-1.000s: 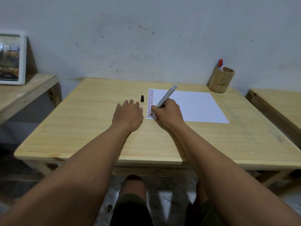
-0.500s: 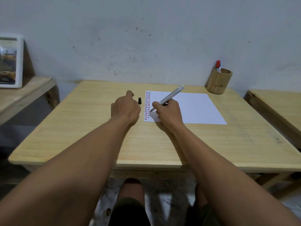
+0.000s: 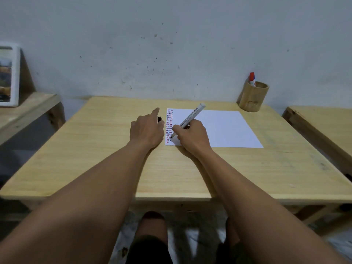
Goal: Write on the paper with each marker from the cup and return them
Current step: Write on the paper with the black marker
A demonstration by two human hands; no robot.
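Observation:
A white sheet of paper (image 3: 224, 128) lies on the wooden table (image 3: 106, 149), with a column of red, blue and black marks along its left edge. My right hand (image 3: 192, 136) grips an uncapped black marker (image 3: 190, 119), its tip low on the marked column. My left hand (image 3: 147, 128) rests beside the paper's left edge, index finger stretched forward, thumb and finger around the small black cap (image 3: 159, 119) on the table. A bamboo cup (image 3: 251, 99) stands at the back right with a red-capped marker (image 3: 252, 78) in it.
A second wooden table (image 3: 323, 128) stands close on the right. A lower wooden shelf (image 3: 24, 111) on the left carries a framed picture (image 3: 8, 75) leaning on the wall. My knees show below the table's front edge.
My left hand went from lying flat to curling, then reached forward to the black cap. My right hand stayed on the paper with the marker, its tip moving slightly along the marked column.

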